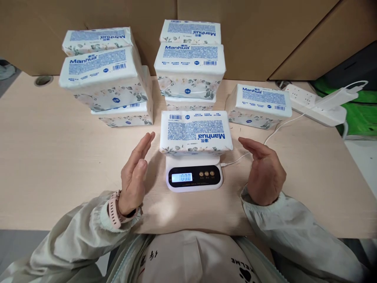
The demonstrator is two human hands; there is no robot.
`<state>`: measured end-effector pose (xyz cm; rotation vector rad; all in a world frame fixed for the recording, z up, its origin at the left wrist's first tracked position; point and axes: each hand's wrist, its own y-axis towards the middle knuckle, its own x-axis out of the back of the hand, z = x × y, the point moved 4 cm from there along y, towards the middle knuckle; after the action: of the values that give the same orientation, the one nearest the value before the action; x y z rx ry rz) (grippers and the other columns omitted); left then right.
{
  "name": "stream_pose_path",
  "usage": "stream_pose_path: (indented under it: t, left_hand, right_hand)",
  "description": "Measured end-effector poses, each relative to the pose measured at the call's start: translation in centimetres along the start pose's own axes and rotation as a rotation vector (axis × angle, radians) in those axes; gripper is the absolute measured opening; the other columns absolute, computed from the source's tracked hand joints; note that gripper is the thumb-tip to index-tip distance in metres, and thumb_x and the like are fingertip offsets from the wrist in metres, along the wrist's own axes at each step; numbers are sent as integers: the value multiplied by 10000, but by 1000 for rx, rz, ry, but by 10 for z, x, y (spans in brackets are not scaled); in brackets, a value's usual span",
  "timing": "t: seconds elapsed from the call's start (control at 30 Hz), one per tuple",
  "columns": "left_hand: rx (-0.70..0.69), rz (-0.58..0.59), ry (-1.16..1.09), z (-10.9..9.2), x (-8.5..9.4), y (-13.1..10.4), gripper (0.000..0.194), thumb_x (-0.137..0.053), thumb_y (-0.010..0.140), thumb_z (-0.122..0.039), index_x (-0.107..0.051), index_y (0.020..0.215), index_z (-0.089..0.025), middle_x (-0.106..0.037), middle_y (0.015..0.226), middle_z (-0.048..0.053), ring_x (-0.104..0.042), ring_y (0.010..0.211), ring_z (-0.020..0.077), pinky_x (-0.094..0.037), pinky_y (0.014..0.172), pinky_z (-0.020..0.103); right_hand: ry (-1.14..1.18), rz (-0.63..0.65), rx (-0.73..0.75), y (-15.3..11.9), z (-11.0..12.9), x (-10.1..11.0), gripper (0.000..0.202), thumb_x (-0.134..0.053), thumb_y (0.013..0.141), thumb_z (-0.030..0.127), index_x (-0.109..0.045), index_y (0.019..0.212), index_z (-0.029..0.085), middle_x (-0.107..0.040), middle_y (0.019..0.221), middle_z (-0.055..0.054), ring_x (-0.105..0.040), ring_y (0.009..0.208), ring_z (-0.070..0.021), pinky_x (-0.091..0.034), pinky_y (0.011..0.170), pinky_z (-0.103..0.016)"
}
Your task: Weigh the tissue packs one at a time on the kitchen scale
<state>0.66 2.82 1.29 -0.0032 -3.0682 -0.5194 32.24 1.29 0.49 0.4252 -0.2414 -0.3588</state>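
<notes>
A white pack of tissues (pixel 194 131) with blue print and a floral edge rests on a small white digital scale (pixel 194 188). The scale's lit display (pixel 182 177) reads about 100.0. To the left of the pack is my left hand (pixel 135 173), fingers stretched out and nothing in it. My right hand (pixel 263 173) is held on the other side, palm turned inward, its fingers extended. Neither hand touches the pack; a gap shows on both sides.
Stacked tissue packs stand behind at the left (pixel 103 78) and the middle (pixel 190 67). A single pack (pixel 259 106) lies at the right, beside a white power strip (pixel 316 106). A white cable (pixel 269 135) runs from it to the scale. Cardboard (pixel 235 43) backs the table (pixel 44 157).
</notes>
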Motion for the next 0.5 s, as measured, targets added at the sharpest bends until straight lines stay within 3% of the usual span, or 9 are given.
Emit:
stream_pose_path:
  t: [0.17, 0.33, 0.4, 0.5]
  left_hand:
    - [4, -35, 10, -3, -1, 1, 435, -569, 1119, -388, -650, 1546, -357, -634, 1601, 12, -549, 1557, 259, -393, 1382, 466]
    - [-11, -51, -27, -6, -5, 0, 438, -583, 1107, -374, -663, 1536, -345, -646, 1588, 16, -555, 1552, 267, -408, 1372, 457]
    - [-6, -57, -47, -6, -7, -1, 439, -573, 1108, -377, -665, 1535, -337, -647, 1586, 22, -554, 1553, 275, -402, 1374, 475]
    - [11, -43, -71, -5, -8, 0, 443, -554, 1116, -385, -657, 1544, -327, -638, 1597, 29, -544, 1561, 275, -390, 1379, 489]
  right_hand:
    - [-100, -45, 9, 24, -15, 10, 396, -535, 1083, 536, -827, 1180, 286, -817, 1182, -53, -747, 1179, -303, -545, 1113, -549]
    - [8, -74, -47, 35, -18, 15, 539, -441, 1097, 604, -827, 1002, 240, -789, 962, -68, -741, 928, -270, -572, 939, -496]
    - [39, -18, -72, 28, -12, 10, 543, -418, 1115, 577, -825, 989, 240, -782, 950, -64, -726, 908, -254, -562, 903, -458]
    - [67, 187, -145, 16, -4, -4, 438, -464, 1123, 514, -823, 1113, 263, -801, 1093, -53, -731, 1032, -242, -553, 951, -426]
